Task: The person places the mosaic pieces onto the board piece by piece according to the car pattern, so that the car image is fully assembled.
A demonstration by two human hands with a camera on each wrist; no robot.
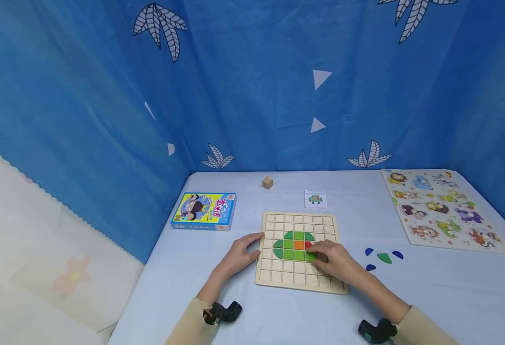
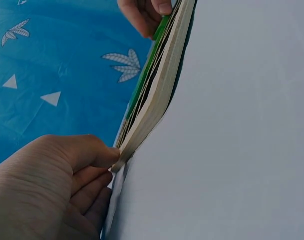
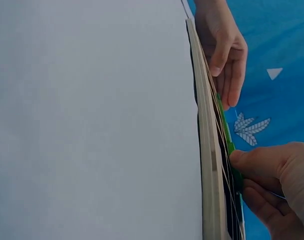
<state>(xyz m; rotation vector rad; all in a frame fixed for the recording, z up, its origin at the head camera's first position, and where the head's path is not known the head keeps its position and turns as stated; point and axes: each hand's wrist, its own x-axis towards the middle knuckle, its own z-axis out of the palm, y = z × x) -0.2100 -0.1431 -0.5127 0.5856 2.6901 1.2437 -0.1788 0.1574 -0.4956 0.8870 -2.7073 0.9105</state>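
Observation:
A wooden grid board (image 1: 280, 277) lies on the table with a rounded pattern of green, orange and red pieces on it. My left hand (image 1: 240, 254) rests against the board's left edge, thumb touching the rim and fingers loosely extended, as the left wrist view also shows. Over the pattern's right side, my right hand (image 1: 336, 261) pinches a dark green piece (image 3: 236, 179) between thumb and fingers, low against the board. The fingers hide its exact shape and part of the pattern. Beyond the board lies a small pattern card (image 1: 315, 199) with a similar design.
Right of the board lie a green quarter-round piece (image 1: 384, 258) and several blue half-round pieces (image 1: 397, 255). An animal puzzle board (image 1: 448, 211) occupies the far right. A blue-and-yellow box (image 1: 203, 211) stands back left; a small wooden cube (image 1: 267, 182) sits near the back edge.

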